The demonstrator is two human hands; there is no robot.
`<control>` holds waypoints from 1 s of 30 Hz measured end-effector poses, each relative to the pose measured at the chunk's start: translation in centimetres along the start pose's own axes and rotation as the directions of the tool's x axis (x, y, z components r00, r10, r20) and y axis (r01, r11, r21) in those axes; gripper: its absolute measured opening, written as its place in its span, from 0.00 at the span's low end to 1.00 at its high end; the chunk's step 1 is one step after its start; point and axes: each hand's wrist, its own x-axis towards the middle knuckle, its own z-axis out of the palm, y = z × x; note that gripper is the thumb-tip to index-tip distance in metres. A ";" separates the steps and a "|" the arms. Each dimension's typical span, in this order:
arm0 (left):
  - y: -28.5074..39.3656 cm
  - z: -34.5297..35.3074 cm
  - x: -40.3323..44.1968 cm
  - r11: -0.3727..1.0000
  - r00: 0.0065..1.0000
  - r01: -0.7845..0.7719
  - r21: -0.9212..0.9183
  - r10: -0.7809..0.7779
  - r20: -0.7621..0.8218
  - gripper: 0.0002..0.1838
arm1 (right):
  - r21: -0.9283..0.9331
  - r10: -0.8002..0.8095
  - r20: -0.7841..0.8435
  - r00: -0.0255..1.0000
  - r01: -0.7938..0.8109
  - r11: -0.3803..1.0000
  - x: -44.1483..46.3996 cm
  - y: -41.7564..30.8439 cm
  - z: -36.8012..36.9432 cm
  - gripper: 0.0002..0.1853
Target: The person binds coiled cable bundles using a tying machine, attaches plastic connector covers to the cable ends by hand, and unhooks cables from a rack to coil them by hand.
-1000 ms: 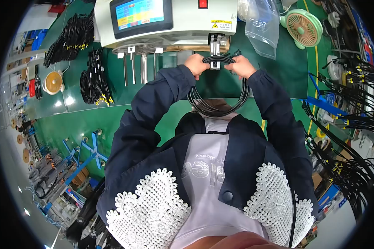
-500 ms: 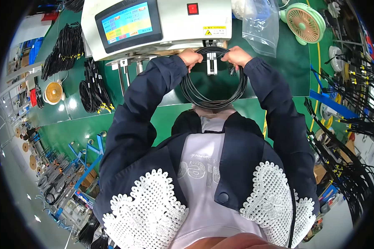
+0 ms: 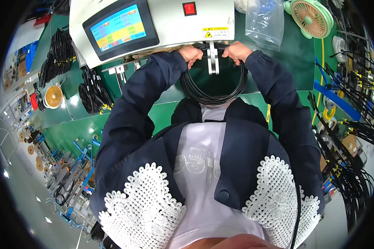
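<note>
A coil of black cable (image 3: 214, 100) hangs in a wide loop at the front of a white machine (image 3: 170, 25). My left hand (image 3: 191, 54) is closed around the upper left of the coil. On the upper right, my right hand (image 3: 237, 52) pinches the same loop. Between my hands, an upright silver metal bracket (image 3: 212, 62) on the machine's front stands inside the loop, and the top of the coil passes at it. Whether the bracket grips the cable I cannot tell.
The machine carries a lit touchscreen (image 3: 117, 31), a red switch (image 3: 189, 8) and a warning label (image 3: 215, 32). Bundled black cables (image 3: 93, 91) lie left, near an orange fan (image 3: 53, 96). A plastic bag (image 3: 265, 25) and green fan (image 3: 309, 18) stand right. Cables hang (image 3: 353, 182) far right.
The coil and my right hand have shifted slightly toward the machine, with both hands still holding the loop. The camera view has turned a little.
</note>
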 end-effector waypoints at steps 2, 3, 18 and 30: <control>0.3 0.1 -0.2 0.999 0.999 0.039 -0.017 -0.039 -0.004 0.16 | -0.013 0.014 -0.009 1.000 -0.014 1.000 0.0 0.0 0.0 0.13; 0.5 0.1 -0.3 0.998 0.998 0.057 -0.026 -0.057 -0.007 0.16 | -0.021 0.021 -0.014 1.000 -0.021 1.000 -0.1 -0.2 0.1 0.13; 0.6 0.6 -0.8 0.999 0.998 0.026 -0.035 -0.028 -0.057 0.19 | -0.007 0.006 -0.069 0.998 -0.007 1.000 0.1 0.3 0.3 0.12; -3.3 4.9 -10.3 0.823 0.834 -0.325 0.465 0.482 -0.269 0.12 | -0.276 -0.316 -0.012 0.949 0.301 0.913 -11.7 1.9 4.8 0.17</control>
